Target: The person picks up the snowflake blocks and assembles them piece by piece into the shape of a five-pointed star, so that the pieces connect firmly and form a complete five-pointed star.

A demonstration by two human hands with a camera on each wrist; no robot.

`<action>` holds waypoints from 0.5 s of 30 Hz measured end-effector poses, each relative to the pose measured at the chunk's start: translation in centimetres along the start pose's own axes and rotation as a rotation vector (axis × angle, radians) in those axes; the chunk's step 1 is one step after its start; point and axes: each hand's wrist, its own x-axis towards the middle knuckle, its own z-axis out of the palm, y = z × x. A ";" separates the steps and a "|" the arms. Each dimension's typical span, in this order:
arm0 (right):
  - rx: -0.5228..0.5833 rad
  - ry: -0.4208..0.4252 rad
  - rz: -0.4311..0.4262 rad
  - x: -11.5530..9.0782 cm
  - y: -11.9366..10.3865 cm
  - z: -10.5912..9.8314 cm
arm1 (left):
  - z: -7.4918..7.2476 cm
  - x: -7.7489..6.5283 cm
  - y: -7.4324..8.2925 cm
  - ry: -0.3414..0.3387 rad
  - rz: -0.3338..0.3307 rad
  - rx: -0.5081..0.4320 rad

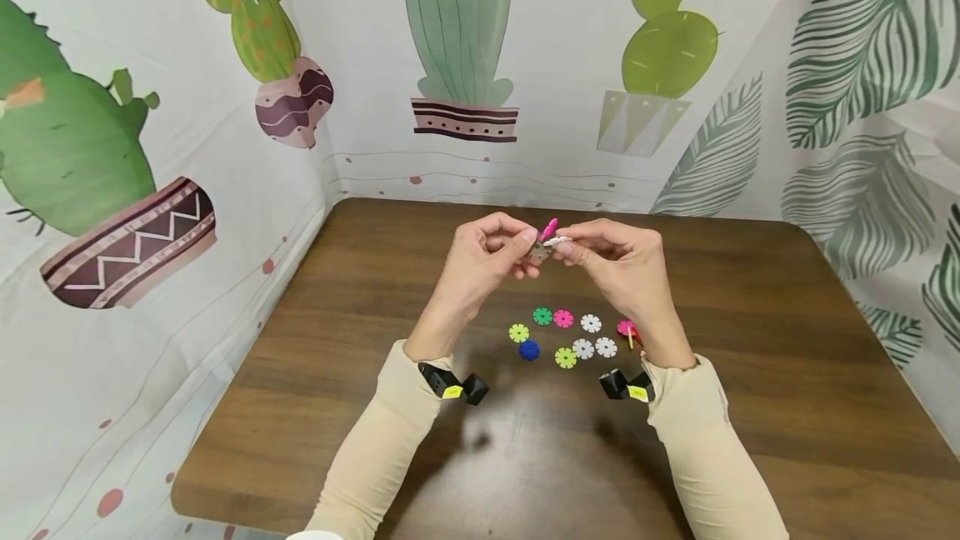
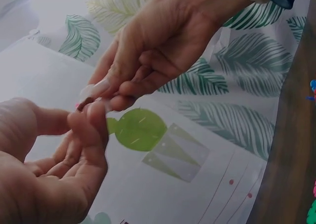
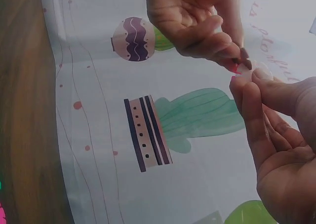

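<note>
Both hands meet above the far part of the table in the head view. Between thumb and fingers my left hand (image 1: 480, 261) pinches a pink notched disc (image 1: 550, 228), a plastic snowflake building piece standing on edge. My right hand (image 1: 624, 261) pinches a white notched disc (image 1: 557, 241) close against the pink one. In the right wrist view the white disc (image 3: 261, 68) shows behind the right thumb, with fingertips covering most of both pieces. Below the hands lie several more notched discs, among them a green disc (image 1: 542, 317), a blue disc (image 1: 528, 350) and a yellow-green disc (image 1: 566, 358).
The brown wooden table (image 1: 360, 307) reaches back to a cloth backdrop (image 1: 562, 48) printed with cacti and leaves. A pink disc (image 1: 625, 327) lies beside the right wrist, with small red and yellow pieces partly hidden there. A white rounded edge (image 1: 315, 535) shows at the bottom.
</note>
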 end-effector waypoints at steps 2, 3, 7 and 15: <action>0.010 0.018 0.013 0.0 0.0 -0.1 | -0.3 0.0 0.1 -0.024 -0.016 0.019; 0.010 0.027 0.016 0.1 0.0 -0.2 | -0.5 0.0 0.2 -0.036 -0.023 0.024; 0.017 0.031 0.029 0.2 0.1 -0.3 | -0.8 0.0 0.4 -0.067 -0.044 0.032; -0.095 0.007 0.060 0.4 0.5 -2.7 | -1.5 0.2 0.6 -0.028 -0.070 0.039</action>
